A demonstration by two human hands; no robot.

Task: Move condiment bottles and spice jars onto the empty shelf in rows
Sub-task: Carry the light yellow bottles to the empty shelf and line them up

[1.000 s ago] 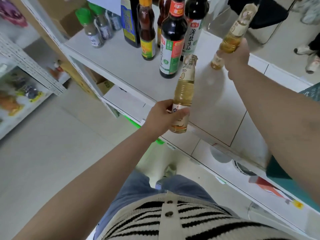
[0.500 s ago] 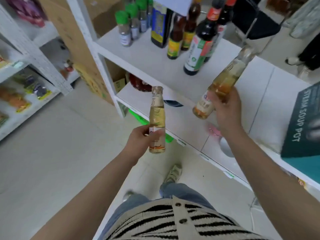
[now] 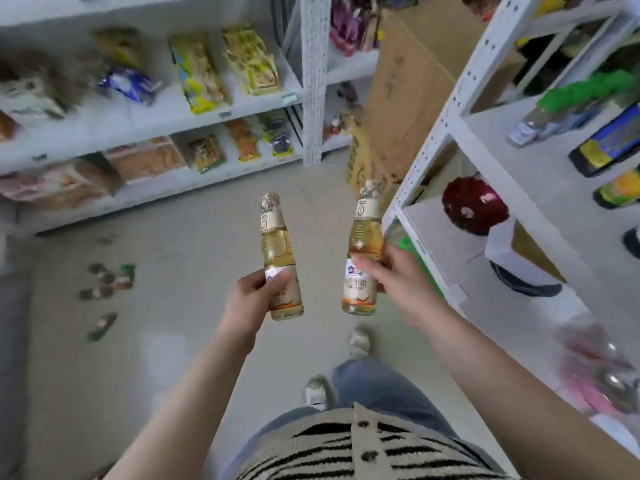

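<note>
Item: two small bottles of pale amber liquid, both carried upright in mid-air over the floor, side by side and apart, neither on any shelf.

- Left bottle (image 3: 280, 258): held by the left hand (image 3: 254, 301); fingers curled round the lower body over the label, base showing below the grip.
- Right bottle (image 3: 363, 251): held by the right hand (image 3: 391, 284); thumb across the label, fingers wrapped behind, just beside the right rack's post.

Handling (judged): looks like glass, rigid, breakable if dropped on the hard floor; smooth and likely slippery at the bare shoulder. Full, so moderately heavy for its size, weight low down. Best hold is the labelled waist, as now; the thin neck is a poorer grip for setting down. Narrow base, so place flat and let go only once it stands.

Surroundings:
- Right rack (image 3: 460, 98): white, its shelf carrying green-capped jars (image 3: 554, 109) and dark bottles (image 3: 609, 143), blurred.
- Lower shelf (image 3: 446, 230): red round object (image 3: 474, 206) and white box (image 3: 509, 247).
- Left shelving (image 3: 313, 81): snack packets (image 3: 249, 60).
- Floor (image 3: 173, 341): small scattered items (image 3: 107, 282), too blurred to name.
</note>
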